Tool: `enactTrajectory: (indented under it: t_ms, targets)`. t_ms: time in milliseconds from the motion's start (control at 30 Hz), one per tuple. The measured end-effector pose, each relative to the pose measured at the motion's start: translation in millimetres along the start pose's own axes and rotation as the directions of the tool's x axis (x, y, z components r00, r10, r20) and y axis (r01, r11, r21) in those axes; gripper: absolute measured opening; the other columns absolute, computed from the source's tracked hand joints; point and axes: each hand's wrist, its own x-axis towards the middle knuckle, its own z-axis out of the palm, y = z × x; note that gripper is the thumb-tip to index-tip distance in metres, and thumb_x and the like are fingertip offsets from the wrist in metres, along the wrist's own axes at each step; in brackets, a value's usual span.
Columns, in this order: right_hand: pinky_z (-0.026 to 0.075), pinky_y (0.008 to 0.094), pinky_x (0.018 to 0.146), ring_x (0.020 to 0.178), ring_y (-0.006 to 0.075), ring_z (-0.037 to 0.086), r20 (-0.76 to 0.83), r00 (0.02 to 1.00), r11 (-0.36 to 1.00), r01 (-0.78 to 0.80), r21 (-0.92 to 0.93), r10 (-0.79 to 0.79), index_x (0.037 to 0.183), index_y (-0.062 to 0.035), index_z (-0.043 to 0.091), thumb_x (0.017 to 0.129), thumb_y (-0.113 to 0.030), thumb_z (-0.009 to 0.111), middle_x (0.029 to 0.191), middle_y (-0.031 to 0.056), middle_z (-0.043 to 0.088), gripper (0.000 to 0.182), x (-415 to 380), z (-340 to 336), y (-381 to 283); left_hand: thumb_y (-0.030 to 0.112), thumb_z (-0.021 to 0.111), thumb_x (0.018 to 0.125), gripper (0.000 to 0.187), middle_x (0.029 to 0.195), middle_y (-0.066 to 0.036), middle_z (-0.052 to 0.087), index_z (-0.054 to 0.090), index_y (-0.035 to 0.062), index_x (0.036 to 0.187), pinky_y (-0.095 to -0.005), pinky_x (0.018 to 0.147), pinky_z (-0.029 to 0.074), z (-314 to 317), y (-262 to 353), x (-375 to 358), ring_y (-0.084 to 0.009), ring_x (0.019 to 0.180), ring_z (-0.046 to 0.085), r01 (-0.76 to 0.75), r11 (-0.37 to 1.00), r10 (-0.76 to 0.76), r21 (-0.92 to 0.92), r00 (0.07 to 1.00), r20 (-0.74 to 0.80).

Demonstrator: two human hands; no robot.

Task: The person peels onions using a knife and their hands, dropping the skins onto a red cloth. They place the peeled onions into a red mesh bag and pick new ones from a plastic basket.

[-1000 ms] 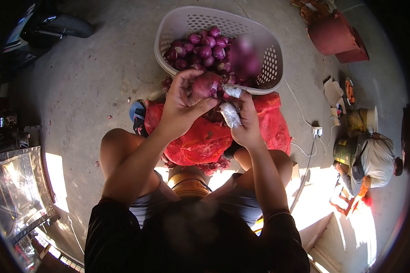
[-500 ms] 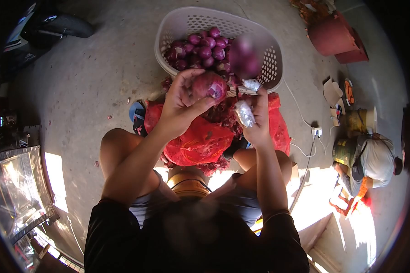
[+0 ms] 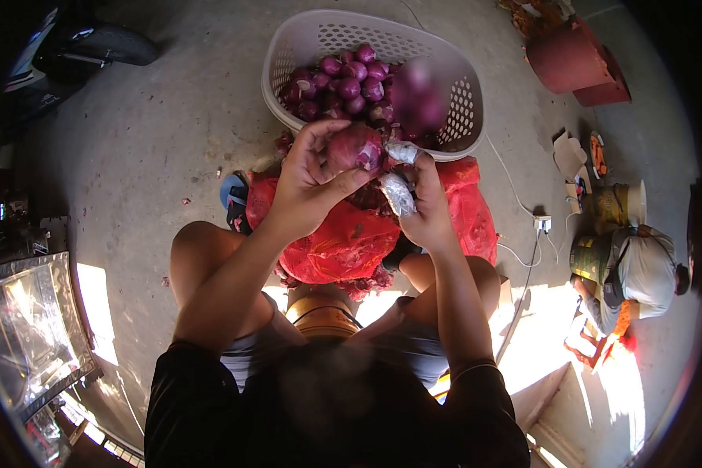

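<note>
The left hand (image 3: 308, 183) grips a red onion (image 3: 355, 148) while the right hand's (image 3: 425, 210) wrapped fingers (image 3: 396, 193) pinch its skin, mid-peel, over the basket (image 3: 464, 109); pulling off loosened skin seems next.

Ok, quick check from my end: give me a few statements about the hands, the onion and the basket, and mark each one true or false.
1. The left hand holds a red onion. True.
2. The right hand rests on the floor, away from the onion. False: it is raised beside the onion, its wrapped fingers at the onion's side.
3. The white basket is empty. False: it holds many red onions.
4. A red mesh sack lies below the hands, across the person's lap. True.
5. Another person is at the right edge of the view. True.
</note>
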Motion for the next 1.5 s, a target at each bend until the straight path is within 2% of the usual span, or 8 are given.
enactTrajectory:
  t_ms: [200,233,333,500,900,1200,1300,1500]
  targets:
    - [0.044,0.0277,0.083,0.093,0.0159,0.057,-0.11,0.994,0.997,0.02,0.076,-0.011,0.121,-0.0013,0.038,0.084,0.0,0.053,0.106,0.0101,0.056,0.04,2.6,0.0,5.6,0.001,0.059,0.08,0.05,0.117,-0.01,0.047,0.036,0.0034,0.125,-0.0329,0.09,0.045,-0.4,5.1,-0.2,-0.0174,0.107,0.05,0.072,0.987,-0.071,-0.142,0.997,0.015]
    - [0.043,0.0267,0.083,0.092,0.0141,0.055,-0.139,0.985,0.966,-0.062,0.253,0.1,0.122,-0.0007,0.036,0.085,0.001,0.051,0.11,0.0092,0.052,0.04,2.8,0.7,6.4,0.002,0.058,0.081,0.049,0.117,-0.01,0.048,0.036,0.0034,0.125,-0.0336,0.089,0.046,0.3,6.1,-0.4,-0.018,0.106,0.05,0.071,0.983,-0.069,-0.167,0.997,0.017]
    - [0.043,0.0263,0.082,0.093,0.0141,0.054,-0.115,0.982,0.951,-0.114,0.287,0.153,0.124,-0.002,0.032,0.086,0.0,0.05,0.114,0.0107,0.05,0.043,2.6,-5.2,-3.4,0.004,0.056,0.083,0.048,0.117,-0.011,0.048,0.035,0.0033,0.126,-0.0348,0.088,0.047,0.1,7.2,0.7,-0.0192,0.107,0.051,0.065,0.986,-0.067,-0.153,0.998,-0.004]
    - [0.047,0.0307,0.074,0.084,0.0205,0.062,0.041,0.998,0.999,0.036,0.031,-0.037,0.124,-0.0026,0.026,0.083,-0.004,0.057,0.097,0.0162,0.061,0.051,-1.6,-2.4,1.3,0.007,0.055,0.083,0.05,0.122,-0.012,0.048,0.035,0.0037,0.129,-0.0371,0.091,0.044,-2.0,9.4,1.7,-0.0217,0.11,0.05,0.106,0.982,-0.115,-0.157,0.992,-0.048]
    - [0.047,0.031,0.072,0.084,0.0275,0.064,0.099,0.995,0.993,0.043,-0.113,-0.032,0.121,-0.005,0.033,0.078,-0.005,0.063,0.093,0.0155,0.064,0.053,-2.4,-7.6,4.5,0.005,0.058,0.083,0.047,0.113,-0.01,0.054,0.04,0.0017,0.126,-0.0328,0.087,0.048,2.6,13.5,3.0,-0.0166,0.102,0.053,0.113,0.983,-0.113,-0.146,0.994,0.006]
    - [0.048,0.0311,0.073,0.083,0.0266,0.064,-0.049,0.989,0.984,0.132,-0.118,-0.139,0.116,-0.0049,0.046,0.076,-0.003,0.063,0.094,0.0146,0.063,0.043,-1.4,2.8,9.9,0.009,0.059,0.082,0.047,0.112,-0.009,0.055,0.042,0.0019,0.126,-0.0305,0.088,0.046,-0.9,12.9,3.8,-0.0155,0.102,0.054,0.144,0.985,-0.145,-0.09,0.989,-0.001]
    - [0.046,0.0291,0.078,0.089,0.0223,0.062,-0.073,0.995,0.997,0.069,-0.041,-0.072,0.12,-0.004,0.044,0.08,-0.001,0.058,0.099,0.0123,0.062,0.042,-2.3,7.0,7.0,0.007,0.058,0.082,0.047,0.112,-0.009,0.055,0.042,0.0019,0.126,-0.0304,0.088,0.045,-0.6,11.9,3.3,-0.0156,0.102,0.054,0.158,0.978,-0.159,-0.135,0.987,0.006]
    - [0.043,0.0269,0.085,0.1,0.0135,0.051,-0.119,0.982,0.88,-0.073,0.47,0.145,0.125,-0.0029,0.037,0.087,0.001,0.047,0.116,0.008,0.049,0.039,-1.1,1.7,13.0,0.007,0.055,0.081,0.049,0.115,-0.009,0.053,0.04,0.0021,0.128,-0.03,0.092,0.042,0.3,14.8,1.4,-0.015,0.104,0.053,0.177,0.96,-0.171,-0.218,0.984,0.05]
